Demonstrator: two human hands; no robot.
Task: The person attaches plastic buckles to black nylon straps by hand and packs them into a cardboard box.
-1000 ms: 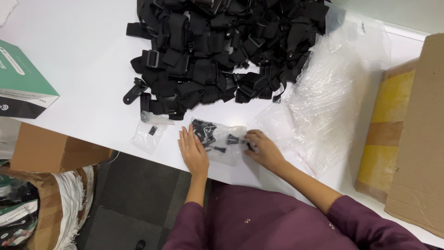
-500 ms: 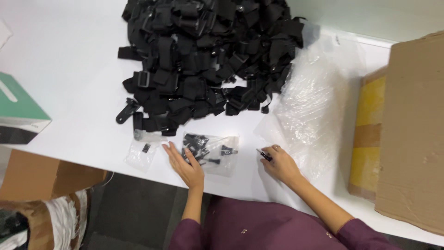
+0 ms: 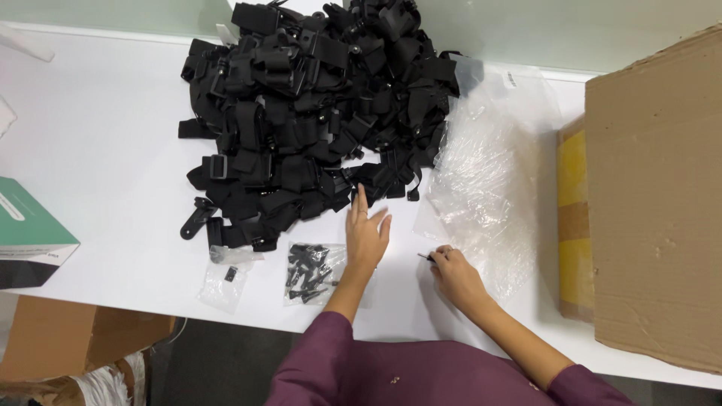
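the left hand is stretched flat over the white table, fingers spread and empty, its fingertips reaching the near edge of the heap of black straps. just beside its wrist lies a small clear bag of black screws, with the forearm passing over the bag's right edge. the right hand is closed in a pinch on a small black screw, held low at the table surface, near the edge of a crumpled clear plastic bag (large and empty-looking). further left, a second small clear bag with one tiny black part is seen, and a loose black buckle piece rests at the heap's edge. a cardboard box is placed at the right end of the table, and a green and white box at the left. purple sleeves are worn on both arms.
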